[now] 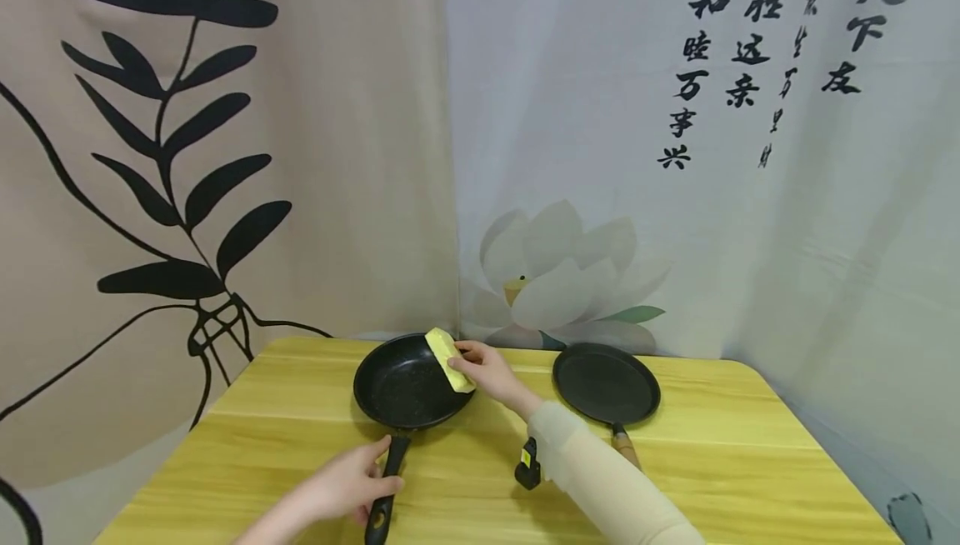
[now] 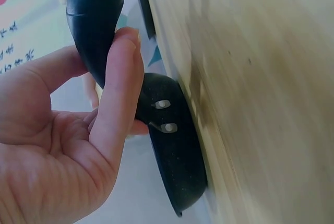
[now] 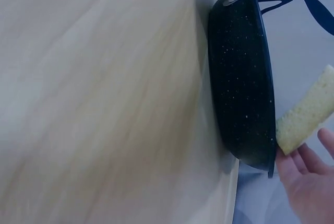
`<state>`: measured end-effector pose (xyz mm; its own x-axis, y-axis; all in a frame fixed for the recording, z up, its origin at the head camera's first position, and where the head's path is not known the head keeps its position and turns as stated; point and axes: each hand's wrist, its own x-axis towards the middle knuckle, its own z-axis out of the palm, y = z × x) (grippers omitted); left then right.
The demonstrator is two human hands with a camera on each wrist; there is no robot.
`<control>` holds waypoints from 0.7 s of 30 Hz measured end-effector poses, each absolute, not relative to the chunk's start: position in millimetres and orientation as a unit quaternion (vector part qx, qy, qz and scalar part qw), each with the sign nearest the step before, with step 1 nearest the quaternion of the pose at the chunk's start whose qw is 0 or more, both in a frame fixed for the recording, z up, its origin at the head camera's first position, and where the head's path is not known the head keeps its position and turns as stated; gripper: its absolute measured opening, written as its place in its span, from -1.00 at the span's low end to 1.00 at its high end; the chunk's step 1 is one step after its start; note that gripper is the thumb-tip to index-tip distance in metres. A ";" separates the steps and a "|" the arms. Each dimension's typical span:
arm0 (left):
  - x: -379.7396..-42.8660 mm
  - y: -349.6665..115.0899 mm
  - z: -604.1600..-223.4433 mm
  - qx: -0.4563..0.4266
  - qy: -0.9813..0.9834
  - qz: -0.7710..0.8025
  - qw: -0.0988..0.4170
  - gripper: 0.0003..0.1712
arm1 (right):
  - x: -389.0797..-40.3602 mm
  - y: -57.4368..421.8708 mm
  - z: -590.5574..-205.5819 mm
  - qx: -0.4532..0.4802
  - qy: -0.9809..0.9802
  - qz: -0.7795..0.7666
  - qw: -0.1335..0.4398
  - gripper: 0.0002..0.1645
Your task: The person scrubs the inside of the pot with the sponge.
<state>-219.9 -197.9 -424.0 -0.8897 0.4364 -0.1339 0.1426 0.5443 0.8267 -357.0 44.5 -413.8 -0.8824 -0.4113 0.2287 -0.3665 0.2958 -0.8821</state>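
A black frying pan (image 1: 405, 395) with a speckled surface sits on the table, its handle (image 1: 386, 491) pointing toward me. My left hand (image 1: 348, 482) grips that handle; in the left wrist view, thumb and fingers of the left hand (image 2: 78, 125) wrap around it. At the pan's right rim, a yellow sponge (image 1: 448, 360) is pinched by my right hand (image 1: 491, 374). From the right wrist view, the sponge (image 3: 305, 112) stands tilted over the rim of the frying pan (image 3: 242, 83), fingers of the right hand (image 3: 308, 182) along its lower end.
On the right of the wooden table (image 1: 720, 453) lies a flat black pan (image 1: 606, 382) with a wooden handle (image 1: 624, 447), partly behind my right sleeve (image 1: 600, 478). A small black object (image 1: 527, 465) with a yellow patch shows beside that sleeve. A printed curtain (image 1: 360, 153) hangs behind the table.
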 end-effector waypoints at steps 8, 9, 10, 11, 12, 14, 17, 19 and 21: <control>-223.5 -181.1 -422.8 0.188 0.842 0.467 0.192 0.02 | -378.0 64.7 -436.1 -0.227 0.823 -0.521 0.009 -0.40; -223.9 -179.4 -422.7 0.189 0.842 0.467 0.193 0.02 | -379.1 67.1 -436.6 -0.226 0.825 -0.518 0.009 -0.40; -224.3 -177.6 -422.5 0.189 0.841 0.467 0.195 0.02 | -379.9 69.7 -436.8 -0.227 0.824 -0.518 0.009 -0.39; -224.9 -175.8 -422.7 0.190 0.841 0.467 0.195 0.03 | -380.8 72.2 -436.9 -0.227 0.824 -0.520 0.012 -0.39; -225.6 -173.8 -422.8 0.192 0.841 0.467 0.195 0.03 | -381.5 74.8 -436.9 -0.226 0.824 -0.520 0.013 -0.39; -227.0 -169.3 -423.2 0.196 0.840 0.466 0.198 0.03 | -382.0 80.3 -436.2 -0.223 0.826 -0.518 0.014 -0.38; -229.1 -162.0 -424.6 0.203 0.838 0.465 0.200 0.04 | -382.6 88.6 -436.0 -0.217 0.830 -0.513 0.019 -0.37; -230.1 -157.1 -425.1 0.204 0.838 0.463 0.203 0.05 | -382.9 94.2 -435.5 -0.217 0.831 -0.511 0.022 -0.35; -231.1 -152.3 -425.1 0.208 0.837 0.464 0.203 0.05 | -382.5 100.3 -434.4 -0.220 0.830 -0.512 0.025 -0.34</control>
